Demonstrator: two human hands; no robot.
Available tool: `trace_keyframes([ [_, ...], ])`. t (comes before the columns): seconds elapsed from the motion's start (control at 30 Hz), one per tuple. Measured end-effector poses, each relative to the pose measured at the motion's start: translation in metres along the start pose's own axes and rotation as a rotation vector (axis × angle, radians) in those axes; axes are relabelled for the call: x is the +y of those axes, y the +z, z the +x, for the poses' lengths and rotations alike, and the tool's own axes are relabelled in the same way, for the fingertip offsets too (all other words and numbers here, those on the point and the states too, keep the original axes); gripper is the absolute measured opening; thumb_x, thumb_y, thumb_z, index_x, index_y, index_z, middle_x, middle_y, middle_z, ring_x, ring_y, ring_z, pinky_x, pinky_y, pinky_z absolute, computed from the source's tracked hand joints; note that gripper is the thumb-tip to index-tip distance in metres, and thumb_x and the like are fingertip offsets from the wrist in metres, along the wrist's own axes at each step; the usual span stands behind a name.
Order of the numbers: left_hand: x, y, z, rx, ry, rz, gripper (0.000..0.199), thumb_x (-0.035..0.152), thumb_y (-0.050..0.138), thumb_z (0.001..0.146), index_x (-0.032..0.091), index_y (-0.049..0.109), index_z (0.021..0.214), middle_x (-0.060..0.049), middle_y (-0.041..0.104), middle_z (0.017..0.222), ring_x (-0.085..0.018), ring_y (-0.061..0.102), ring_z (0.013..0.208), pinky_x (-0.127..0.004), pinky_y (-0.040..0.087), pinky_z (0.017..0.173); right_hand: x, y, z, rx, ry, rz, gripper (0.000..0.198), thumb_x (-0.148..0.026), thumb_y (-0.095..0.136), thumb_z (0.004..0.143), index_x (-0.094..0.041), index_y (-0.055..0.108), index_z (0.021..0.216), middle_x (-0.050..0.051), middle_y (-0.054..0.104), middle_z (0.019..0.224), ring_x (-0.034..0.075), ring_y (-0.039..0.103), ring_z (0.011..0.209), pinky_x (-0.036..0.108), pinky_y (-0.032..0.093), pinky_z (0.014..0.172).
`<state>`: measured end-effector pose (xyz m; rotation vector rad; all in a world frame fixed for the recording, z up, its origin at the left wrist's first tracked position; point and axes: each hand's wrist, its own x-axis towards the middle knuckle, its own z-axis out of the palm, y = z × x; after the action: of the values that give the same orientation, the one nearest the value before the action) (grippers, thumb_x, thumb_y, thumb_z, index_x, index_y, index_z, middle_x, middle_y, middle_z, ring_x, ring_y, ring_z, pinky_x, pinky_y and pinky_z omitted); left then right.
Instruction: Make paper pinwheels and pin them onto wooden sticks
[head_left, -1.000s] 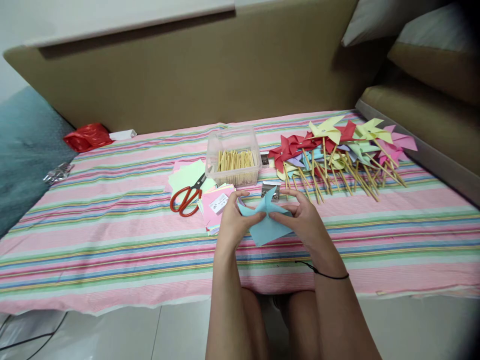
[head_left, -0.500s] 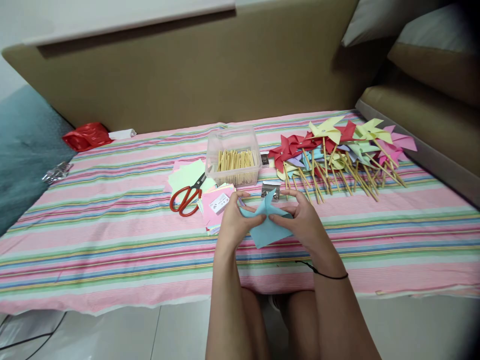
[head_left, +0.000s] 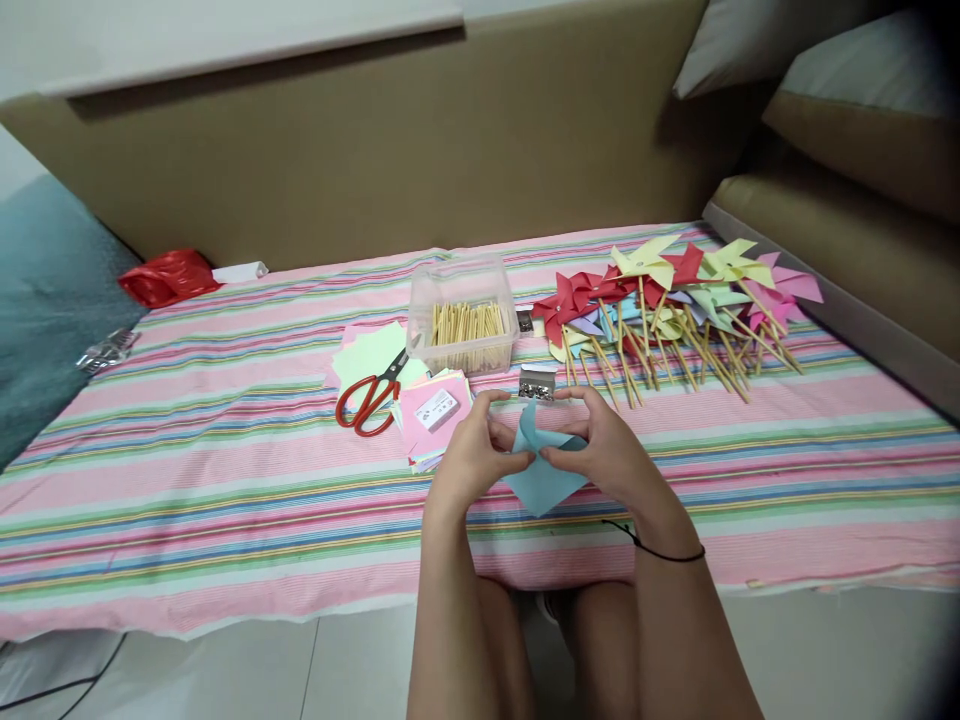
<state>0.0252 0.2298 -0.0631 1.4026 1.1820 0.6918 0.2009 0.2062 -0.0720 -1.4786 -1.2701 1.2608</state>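
Pale blue paper (head_left: 546, 487); cloth (head_left: 225, 480) striped pink, white, green; red-handled scissors (head_left: 388, 376); one pinwheel (head_left: 586, 326) perhaps lilac.

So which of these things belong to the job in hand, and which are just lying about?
Likely part of the job:
blue paper, held in left hand and right hand
stacked coloured paper
scissors
sticks in clear box
pinwheels

Apparently just lying about:
red bag
cushions
floor cable
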Motion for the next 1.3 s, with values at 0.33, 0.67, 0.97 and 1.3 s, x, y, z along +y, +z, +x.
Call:
trace_keyframes([
  [0.33, 0.002, 0.0, -0.001, -0.051, -0.008, -0.134, 0.058, 0.018, 0.071, 0.063, 0.023, 0.04, 0.112, 0.011, 0.052, 0.053, -0.009, 0.049, 0.049, -0.019, 0.036, 0.048, -0.002, -0.003, 0.0, -0.039, 0.018, 0.045, 0.06, -0.023, 0.074, 0.062, -0.025, 0.044, 0.113, -0.007, 0.06, 0.059, 0.014, 0.056, 0.048, 0.023, 0.043, 0.044],
  [0.67, 0.002, 0.001, -0.002, 0.056, -0.021, -0.272, 0.054, 0.02, 0.076, 0.058, 0.023, 0.041, 0.1, 0.01, 0.055, 0.05, -0.009, 0.052, 0.046, -0.018, 0.036, 0.048, -0.005, -0.001, 0.001, 0.002, -0.046, 0.259, 0.063, -0.031, 0.081, 0.061, -0.026, 0.047, 0.114, 0.004, 0.073, 0.093, 0.02, 0.067, 0.081, 0.03, 0.053, 0.064],
  [0.97, 0.011, 0.009, 0.008, 0.52, -0.028, -0.65, 0.059, 0.022, 0.082, 0.047, 0.022, 0.038, 0.087, 0.003, 0.067, 0.058, -0.01, 0.057, 0.046, -0.022, 0.045, 0.052, -0.009, 0.005, 0.006, 0.348, -0.097, 0.55, 0.03, -0.05, 0.065, 0.078, -0.023, 0.067, 0.089, 0.005, 0.071, 0.098, 0.018, 0.068, 0.083, 0.035, 0.054, 0.081],
  [1.3, 0.012, 0.013, 0.004, 0.453, -0.068, -0.663, 0.057, 0.025, 0.084, 0.048, 0.02, 0.043, 0.088, 0.0, 0.07, 0.064, -0.013, 0.061, 0.05, -0.025, 0.047, 0.056, -0.019, 0.023, 0.0, 0.26, -0.24, 0.509, 0.024, -0.045, 0.061, 0.083, -0.025, 0.073, 0.081, 0.004, 0.07, 0.095, 0.021, 0.066, 0.088, 0.034, 0.055, 0.073],
])
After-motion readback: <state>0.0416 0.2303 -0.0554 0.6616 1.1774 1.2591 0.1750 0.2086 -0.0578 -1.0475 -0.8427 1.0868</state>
